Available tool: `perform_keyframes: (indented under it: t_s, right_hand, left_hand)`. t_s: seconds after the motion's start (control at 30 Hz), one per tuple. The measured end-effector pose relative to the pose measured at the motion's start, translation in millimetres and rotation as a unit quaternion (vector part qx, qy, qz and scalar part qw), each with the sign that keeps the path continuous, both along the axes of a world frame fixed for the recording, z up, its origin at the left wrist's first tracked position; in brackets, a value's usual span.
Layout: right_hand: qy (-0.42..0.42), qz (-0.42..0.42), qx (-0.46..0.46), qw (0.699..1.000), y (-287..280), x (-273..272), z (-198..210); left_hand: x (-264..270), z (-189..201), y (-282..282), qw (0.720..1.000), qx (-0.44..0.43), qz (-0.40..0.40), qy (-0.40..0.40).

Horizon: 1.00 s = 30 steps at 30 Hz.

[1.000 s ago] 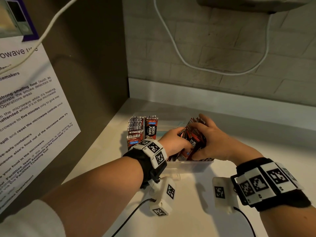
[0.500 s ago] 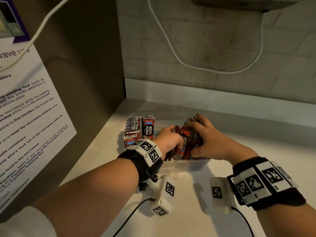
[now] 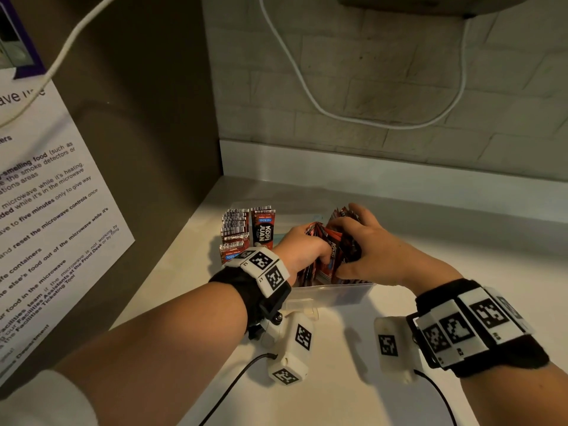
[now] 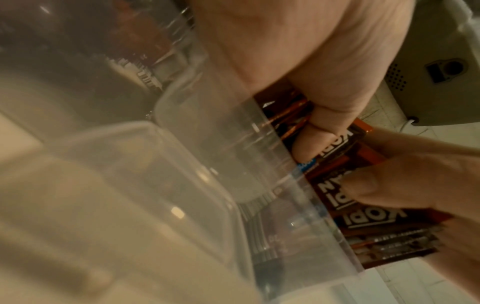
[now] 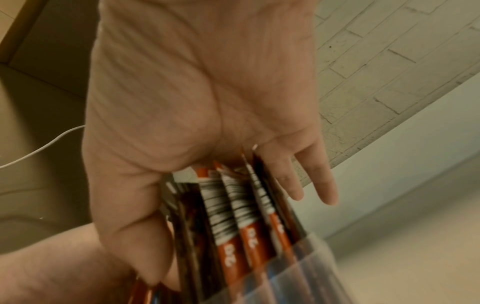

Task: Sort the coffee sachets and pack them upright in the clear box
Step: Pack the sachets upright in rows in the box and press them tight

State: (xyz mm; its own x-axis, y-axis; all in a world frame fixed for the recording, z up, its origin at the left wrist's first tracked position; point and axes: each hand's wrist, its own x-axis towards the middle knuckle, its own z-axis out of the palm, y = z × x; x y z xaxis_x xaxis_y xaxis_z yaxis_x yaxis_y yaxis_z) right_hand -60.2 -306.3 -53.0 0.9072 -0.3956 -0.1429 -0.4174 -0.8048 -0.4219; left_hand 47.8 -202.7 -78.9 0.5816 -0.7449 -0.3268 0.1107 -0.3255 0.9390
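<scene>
A clear box [image 3: 338,293] stands on the white counter. At its left end, red-and-black coffee sachets [image 3: 246,230] stand upright in rows. At its right end both hands hold a fanned bunch of sachets [image 3: 336,244] standing in the box. My left hand [image 3: 302,247] grips the bunch from the left, its thumb [image 4: 324,123] curled on a sachet face. My right hand [image 3: 373,250] clamps it from the right, with the thumb [image 5: 145,236] in front and the fingers [image 5: 298,179] behind the sachets [image 5: 233,216]. The box wall [image 4: 233,164] hides the sachets' lower ends.
A brown side panel with a printed notice [image 3: 46,210] closes off the left. The brick wall with a hanging white cable [image 3: 307,93] and a white upstand [image 3: 384,179] lies behind the box. Bare counter [image 3: 338,385] stretches in front and to the right.
Both hands stay on the bunch in the box. The left hand has closed in a little on it, and the view has drifted slightly.
</scene>
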Motion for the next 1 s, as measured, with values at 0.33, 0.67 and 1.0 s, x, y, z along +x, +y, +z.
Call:
perform_keyframes:
  t_s: [0.33,0.67,1.0]
  right_hand:
    - [-0.016,-0.020,0.013,1.000,5.7,1.3,0.4]
    - [-0.006,-0.051,-0.057,0.997,14.5,-4.0,16.5]
    - [-0.131,-0.079,-0.061,0.986,26.7,-7.9,35.9]
  left_hand:
    - [5.2,2.8,5.2,1.000,0.017,0.017,0.012]
    - [5.2,4.1,10.7,0.999,0.020,0.028,0.027]
    - [6.4,7.8,18.0,0.995,-0.002,0.080,0.062]
